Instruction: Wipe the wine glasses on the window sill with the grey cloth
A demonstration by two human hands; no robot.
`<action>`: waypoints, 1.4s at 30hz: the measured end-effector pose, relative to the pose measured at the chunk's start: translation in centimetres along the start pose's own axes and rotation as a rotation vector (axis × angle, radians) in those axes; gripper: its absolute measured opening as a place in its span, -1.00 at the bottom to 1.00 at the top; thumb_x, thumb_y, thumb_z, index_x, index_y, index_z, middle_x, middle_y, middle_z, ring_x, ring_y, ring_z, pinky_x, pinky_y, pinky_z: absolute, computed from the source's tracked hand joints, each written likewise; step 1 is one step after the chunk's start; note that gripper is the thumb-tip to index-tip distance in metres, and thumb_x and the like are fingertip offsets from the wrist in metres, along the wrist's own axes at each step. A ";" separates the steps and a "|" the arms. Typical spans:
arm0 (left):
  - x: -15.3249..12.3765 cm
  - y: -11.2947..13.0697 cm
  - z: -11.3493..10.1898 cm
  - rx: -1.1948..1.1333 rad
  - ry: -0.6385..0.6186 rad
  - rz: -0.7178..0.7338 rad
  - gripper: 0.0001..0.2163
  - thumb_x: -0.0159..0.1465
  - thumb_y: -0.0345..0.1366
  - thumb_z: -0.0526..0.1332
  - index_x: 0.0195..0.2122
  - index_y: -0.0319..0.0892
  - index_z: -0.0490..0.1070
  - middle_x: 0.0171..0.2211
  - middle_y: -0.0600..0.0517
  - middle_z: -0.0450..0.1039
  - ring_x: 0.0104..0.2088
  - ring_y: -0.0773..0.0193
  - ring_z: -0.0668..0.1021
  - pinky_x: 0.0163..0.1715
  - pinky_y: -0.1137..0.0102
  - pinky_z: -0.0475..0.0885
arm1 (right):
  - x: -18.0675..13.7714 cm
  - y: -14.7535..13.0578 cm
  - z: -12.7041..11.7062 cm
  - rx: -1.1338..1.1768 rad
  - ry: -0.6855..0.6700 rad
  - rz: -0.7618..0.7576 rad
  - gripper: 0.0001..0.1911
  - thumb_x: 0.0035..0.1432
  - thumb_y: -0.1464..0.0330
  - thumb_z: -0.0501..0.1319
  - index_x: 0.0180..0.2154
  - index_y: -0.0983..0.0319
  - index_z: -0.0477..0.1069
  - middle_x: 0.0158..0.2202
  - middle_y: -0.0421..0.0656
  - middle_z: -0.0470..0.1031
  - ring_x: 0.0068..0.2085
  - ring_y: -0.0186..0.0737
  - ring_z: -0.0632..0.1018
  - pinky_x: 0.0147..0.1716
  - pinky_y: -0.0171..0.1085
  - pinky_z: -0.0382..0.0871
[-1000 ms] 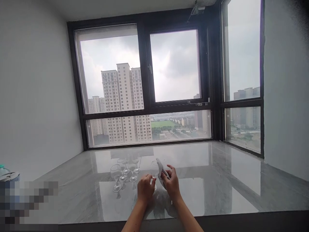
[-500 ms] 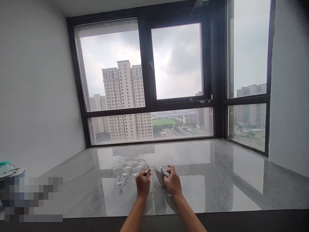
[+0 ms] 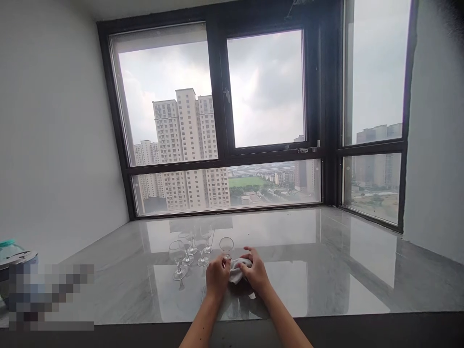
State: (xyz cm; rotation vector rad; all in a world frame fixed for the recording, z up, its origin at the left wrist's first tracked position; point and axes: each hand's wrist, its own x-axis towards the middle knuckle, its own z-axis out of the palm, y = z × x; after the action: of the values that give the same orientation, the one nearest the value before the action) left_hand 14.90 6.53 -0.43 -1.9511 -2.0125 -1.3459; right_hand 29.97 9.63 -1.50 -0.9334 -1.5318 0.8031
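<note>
The fingers of the left hand [image 3: 217, 275] grasp a stemmed glass [image 3: 226, 246] over the surface [image 3: 119, 290], low down, leaving its bowl free; those of the right hand [image 3: 256, 274] clench a cloth [image 3: 237, 273], perhaps around the hidden foot. Other glasses [image 3: 177, 251] stand leftward.

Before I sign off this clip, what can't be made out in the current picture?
In the head view:
Clear stemmed glass in the left hand: lower part, hidden by that hand and the pale grey cloth.
Pale grey cloth: the part covered by the right hand.
Rear clear glasses: bowl outlines, lost in overlap and reflections.
Turquoise-topped container: left side, cut off by the picture's edge.
</note>
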 end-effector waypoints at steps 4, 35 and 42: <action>-0.4 0.5 0.1 0.153 -0.051 0.043 -0.83 0.29 -0.33 0.09 -0.36 -0.16 0.46 -0.43 0.02 0.52 -0.38 0.27 0.53 -0.40 0.47 0.19 | -0.5 -0.4 0.0 0.016 0.084 -0.100 -0.20 -0.04 0.23 0.34 0.20 0.15 0.07 -0.02 -0.04 0.49 0.04 -0.07 0.50 0.05 -0.08 0.34; -0.6 2.0 0.2 0.160 -0.192 0.007 -0.70 0.17 -0.17 0.19 -0.09 -0.15 0.38 -0.05 -0.10 0.34 -0.03 0.09 0.37 0.02 0.27 0.28 | 12.8 4.1 -7.6 -0.548 0.427 0.204 -0.03 -0.05 -0.07 0.21 0.25 0.24 -0.09 -0.05 0.06 0.50 -0.08 0.20 0.52 -0.20 -0.06 0.31; -0.7 2.1 0.3 0.113 -0.174 0.004 -0.67 0.15 -0.22 0.18 -0.04 -0.15 0.35 -0.03 -0.11 0.34 -0.01 0.06 0.37 0.02 0.24 0.26 | 14.4 5.6 -7.8 -0.550 0.440 0.177 -0.11 -0.02 -0.01 0.20 0.21 0.29 -0.03 0.05 0.15 0.41 -0.05 0.13 0.51 -0.17 -0.09 0.31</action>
State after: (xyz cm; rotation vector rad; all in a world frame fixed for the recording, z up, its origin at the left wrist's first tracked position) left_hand 16.92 5.85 0.11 -2.0855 -2.1041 -1.0691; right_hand 37.36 25.04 1.29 -1.5520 -1.3030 0.2548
